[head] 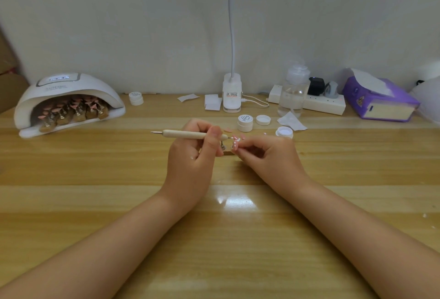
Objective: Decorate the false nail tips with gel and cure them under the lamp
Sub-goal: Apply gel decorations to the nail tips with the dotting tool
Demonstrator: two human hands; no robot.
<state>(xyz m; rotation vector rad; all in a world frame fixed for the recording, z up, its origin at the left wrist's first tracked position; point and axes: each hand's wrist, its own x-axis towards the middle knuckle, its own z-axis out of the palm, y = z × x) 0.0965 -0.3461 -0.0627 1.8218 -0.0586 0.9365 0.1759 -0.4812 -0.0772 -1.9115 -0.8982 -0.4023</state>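
Left hand [192,153] grips the dotting pen [188,134] w/ curled fingers, held level so its right tip meets the pink nail tip [235,141]. Right hand [264,156] pinches that nail tip btwn thumb & fingers, prob to steady it on its small stand [224,147] mid-table. Open gel pot [284,131] sits just behind, handy for dipping. More tips on stands sit under the lamp [69,101], likely curing. Pen-to-nail contact too small to tell; stand base mostly hidden by fingers

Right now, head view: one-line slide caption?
Left hand holds dotting pen to pink nail tip pinched by right hand; lamp cures others.
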